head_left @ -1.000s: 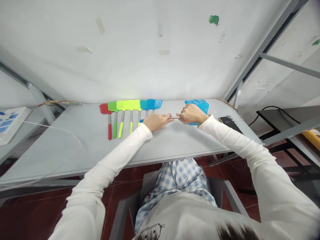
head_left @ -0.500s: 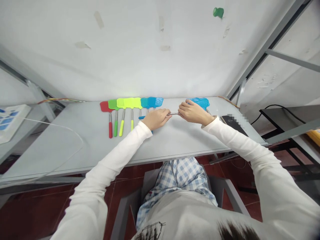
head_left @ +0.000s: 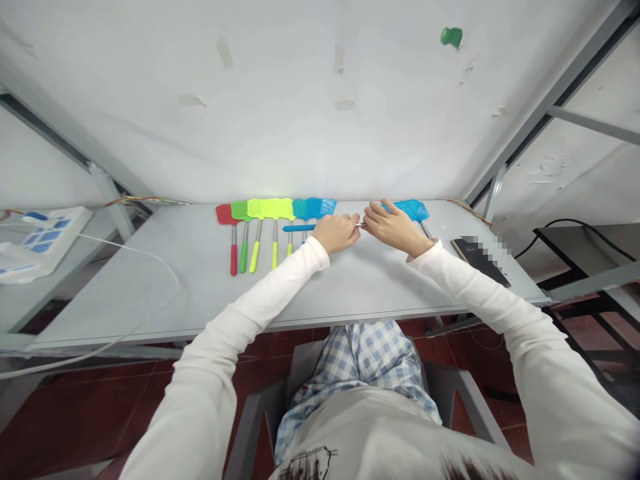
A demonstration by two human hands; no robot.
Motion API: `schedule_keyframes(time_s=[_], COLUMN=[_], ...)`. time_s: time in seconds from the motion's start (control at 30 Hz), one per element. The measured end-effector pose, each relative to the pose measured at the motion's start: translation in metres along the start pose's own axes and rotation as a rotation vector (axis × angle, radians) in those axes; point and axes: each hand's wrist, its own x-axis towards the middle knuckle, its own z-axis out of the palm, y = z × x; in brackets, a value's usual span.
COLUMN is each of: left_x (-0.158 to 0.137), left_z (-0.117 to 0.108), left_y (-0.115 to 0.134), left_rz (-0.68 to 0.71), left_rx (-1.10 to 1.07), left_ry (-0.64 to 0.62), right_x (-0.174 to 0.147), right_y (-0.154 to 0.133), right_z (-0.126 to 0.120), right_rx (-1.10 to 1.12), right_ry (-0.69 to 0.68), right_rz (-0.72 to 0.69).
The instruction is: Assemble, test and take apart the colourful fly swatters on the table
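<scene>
My left hand [head_left: 336, 233] is closed around a fly swatter whose blue handle [head_left: 299, 228] sticks out to the left. My right hand [head_left: 395, 228] grips the same swatter further along. A short bit of its metal rod [head_left: 361, 225] shows between the hands. Blue mesh [head_left: 413, 210] appears behind my right hand, with a thin rod running down from it; whether the held swatter's head is part of that mesh I cannot tell. To the left lies a row of fly swatters: red [head_left: 231, 214], green [head_left: 243, 211], several yellow [head_left: 270, 209] and blue [head_left: 314, 208].
A phone [head_left: 481, 260] lies on the grey table [head_left: 200, 293] at the right. A white cable [head_left: 173, 270] crosses the left side. A white wall [head_left: 280, 133] rises behind, and metal frame posts [head_left: 495, 190] stand at the sides.
My hands have come closer together, the left moving right, so less rod shows between them. More of the blue handle is visible. The view has shifted slightly.
</scene>
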Motion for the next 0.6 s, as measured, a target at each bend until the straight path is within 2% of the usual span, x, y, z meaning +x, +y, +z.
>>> schedule_keyframes(time_s=[0.27,0.33,0.5,0.6], left_x=[0.003,0.002,-0.018,-0.024], left_z=[0.016,0.017,0.017,0.015], left_y=[-0.009,-0.025,-0.088,-0.100], left_rz=[0.012,0.001,-0.034,-0.062], left_rx=[0.020,0.046,0.151,0.174], left_ry=[-0.075,-0.107,-0.167,-0.156], right_x=[-0.012,-0.024,-0.073,-0.080], right_y=[0.008,0.021,0.062,0.065], right_z=[0.030,0.036,0.045,0.043], right_rx=[-0.020,-0.032,-0.035,-0.089], right_ry=[0.027,0.009,-0.082,-0.112], right_rz=[-0.018,0.027,0.176,0.208])
